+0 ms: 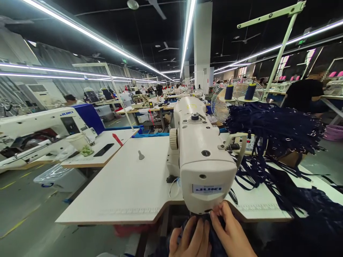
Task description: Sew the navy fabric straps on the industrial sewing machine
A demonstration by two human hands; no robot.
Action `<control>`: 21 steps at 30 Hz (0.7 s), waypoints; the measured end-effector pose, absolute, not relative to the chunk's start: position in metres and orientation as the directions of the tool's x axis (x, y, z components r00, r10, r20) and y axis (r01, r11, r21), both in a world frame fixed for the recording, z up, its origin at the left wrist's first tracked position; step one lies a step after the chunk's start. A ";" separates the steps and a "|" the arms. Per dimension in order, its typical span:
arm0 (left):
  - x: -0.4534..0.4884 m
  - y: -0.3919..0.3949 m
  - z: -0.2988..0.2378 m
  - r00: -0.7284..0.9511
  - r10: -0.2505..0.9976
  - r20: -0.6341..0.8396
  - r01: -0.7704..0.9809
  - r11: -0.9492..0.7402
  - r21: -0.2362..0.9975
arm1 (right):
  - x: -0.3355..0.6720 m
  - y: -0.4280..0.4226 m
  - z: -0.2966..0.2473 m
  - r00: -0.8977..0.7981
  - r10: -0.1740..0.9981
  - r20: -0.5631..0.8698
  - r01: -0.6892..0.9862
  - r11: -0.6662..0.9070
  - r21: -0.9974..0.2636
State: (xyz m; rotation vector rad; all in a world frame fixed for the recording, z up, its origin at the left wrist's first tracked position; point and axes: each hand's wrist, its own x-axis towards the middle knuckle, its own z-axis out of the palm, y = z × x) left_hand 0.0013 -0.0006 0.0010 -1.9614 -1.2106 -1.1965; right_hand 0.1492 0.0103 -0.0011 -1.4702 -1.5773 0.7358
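A white sewing machine (199,153) stands on the white worktable (125,185) right in front of me. Dark navy fabric (214,237) lies under the machine's head at the bottom of the view. My left hand (191,239) rests on this fabric with its fingers curled down onto it. My right hand (232,233) lies beside it, fingertips pressed on the same fabric just below the machine head. A heap of navy straps (276,128) is piled to the right of the machine and trails over the table edge.
Two navy thread cones (239,91) and a white fan (230,98) stand behind the machine. A neighbouring table (99,157) at the left carries another sewing machine (34,132), a cup and a phone. A person in black (305,94) sits at the far right. Rows of workstations stretch behind.
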 end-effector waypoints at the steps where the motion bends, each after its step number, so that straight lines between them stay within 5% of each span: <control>1: 0.002 -0.001 0.002 0.208 0.426 0.881 0.897 -0.442 0.002 | 0.149 0.011 0.001 0.038 0.983 0.179 0.488 0.138 -0.862; 21: 0.004 0.000 -0.001 0.244 0.430 0.869 0.908 -0.417 -0.048 | 0.153 0.019 -0.003 -0.004 0.984 0.180 0.491 0.159 -0.857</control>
